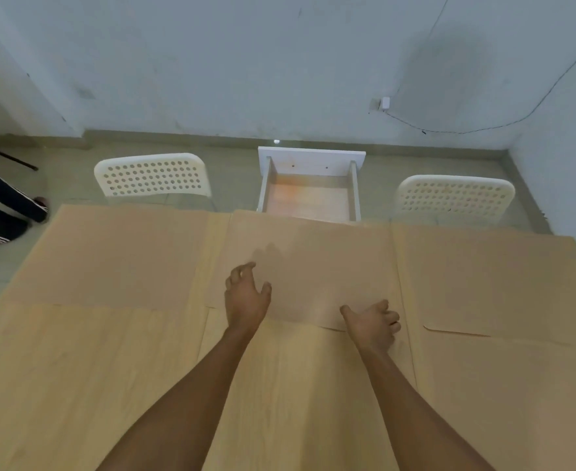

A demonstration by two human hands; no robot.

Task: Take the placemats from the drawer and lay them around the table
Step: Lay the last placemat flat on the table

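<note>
Tan placemats are lying along the table's [110,368] 12 o'clock edge; the middle placemat [310,266] is running lengthwise left-right. Left hand [246,295] is hovering spread; right hand [373,322] is curling loosely at its near edge. Drawer [308,195] is standing open.

Two white perforated chairs [152,176] [454,197] stand beyond; a bystander's legs [4,205] at left.

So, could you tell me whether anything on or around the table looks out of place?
The drawer at the table's far edge hangs wide open and looks empty. The middle placemat overlaps the left placemat slightly.
</note>
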